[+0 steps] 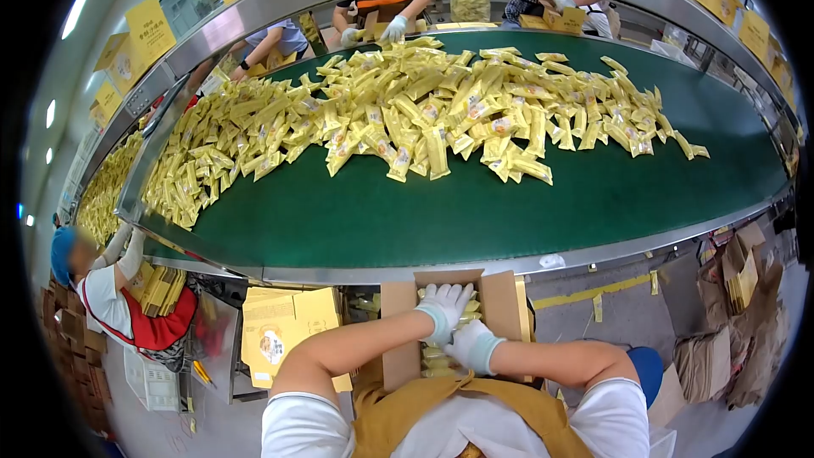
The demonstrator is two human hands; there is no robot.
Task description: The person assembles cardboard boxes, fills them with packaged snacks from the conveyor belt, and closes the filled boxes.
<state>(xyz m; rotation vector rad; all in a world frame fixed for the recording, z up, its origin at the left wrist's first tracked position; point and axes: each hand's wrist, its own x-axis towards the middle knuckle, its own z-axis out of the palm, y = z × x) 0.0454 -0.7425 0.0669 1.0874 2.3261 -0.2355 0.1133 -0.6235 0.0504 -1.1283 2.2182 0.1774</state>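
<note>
An open cardboard box (398,365) stands right in front of my body, its flaps folded outward. Yellow wrapped snack packets (437,365) fill the inside in rows. My left hand (441,312), in a white glove, lies flat on the packets near the far side with its fingers stretched out. Just nearer to me, my right hand (475,348), also gloved, is curled at the packets by the right inner wall. Its fingertips are partly hidden, and I cannot make out what is between them.
Beyond the box runs a green conveyor belt (356,229) with a heap of yellow packets (424,102). Flat yellow cartons (288,331) are stacked left of the box. A co-worker in a red apron (161,314) stands at left; others work across the belt. Folded cardboard (704,365) lies at right.
</note>
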